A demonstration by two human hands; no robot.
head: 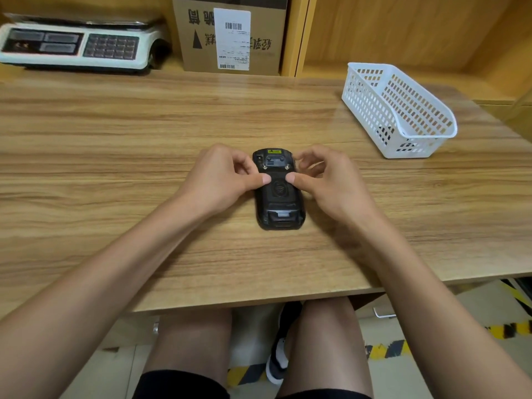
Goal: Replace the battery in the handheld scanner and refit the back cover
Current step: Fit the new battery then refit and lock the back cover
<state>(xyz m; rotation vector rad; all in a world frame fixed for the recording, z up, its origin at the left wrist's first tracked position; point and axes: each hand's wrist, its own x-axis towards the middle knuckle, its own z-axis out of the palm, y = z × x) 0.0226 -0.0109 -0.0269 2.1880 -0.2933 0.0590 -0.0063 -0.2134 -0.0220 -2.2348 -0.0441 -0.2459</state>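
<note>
A black handheld scanner (278,197) lies face down on the wooden table (144,156), its back cover (279,191) on and a yellow label at its far end. My left hand (221,180) rests at its left side, thumb pressing on the cover's upper part. My right hand (331,182) mirrors it on the right side, thumb tip on the cover beside the left thumb. The other fingers of both hands curl around the scanner's far end. No loose battery is visible.
A white perforated plastic basket (400,110) stands at the right rear of the table. A white electronic scale (77,46) and a cardboard box (230,36) sit along the back edge. My knees show below the table's front edge.
</note>
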